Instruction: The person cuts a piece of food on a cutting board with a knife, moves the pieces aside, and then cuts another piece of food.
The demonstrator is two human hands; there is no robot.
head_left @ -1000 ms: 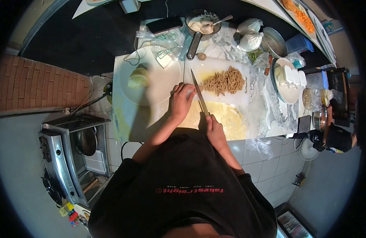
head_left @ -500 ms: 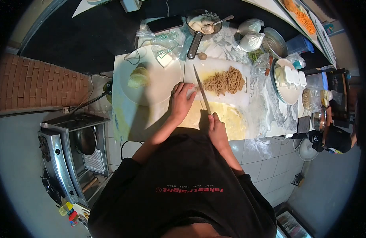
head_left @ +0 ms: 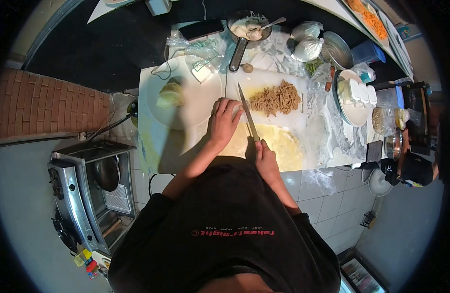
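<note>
Nearest the camera was the person's black shirt (head_left: 225,210) with its red lettering, its two sleeves reaching forward to the table (head_left: 149,152). The right hand (head_left: 267,160) was clamped on the handle of a long kitchen knife (head_left: 247,108), whose blade slanted forward and leftward over the white cutting board (head_left: 271,79). The left hand (head_left: 226,122) rested at the board's left side, fingers bent and their tips just beside the blade; whether they pinched anything could not be told. The two hands were apart, the knife reaching between them. Right of the blade, a pile of brown cut strips (head_left: 276,98) lay on the board. To the left, a large round plate (head_left: 198,100) bore a pale green lump of food (head_left: 170,95) and, near its far edge, a small white block (head_left: 202,73). Beyond the board sat a small round brown item (head_left: 248,68), then a dark pan (head_left: 238,54) holding a creamy white mixture and a spoon (head_left: 274,22). Tied plastic bags (head_left: 309,50) and a round metal bowl (head_left: 338,51) stood farther right. At the far right, another person in dark clothing (head_left: 415,168) was partly visible, and shredded orange food (head_left: 374,23) lay on the raised shelf.
</note>
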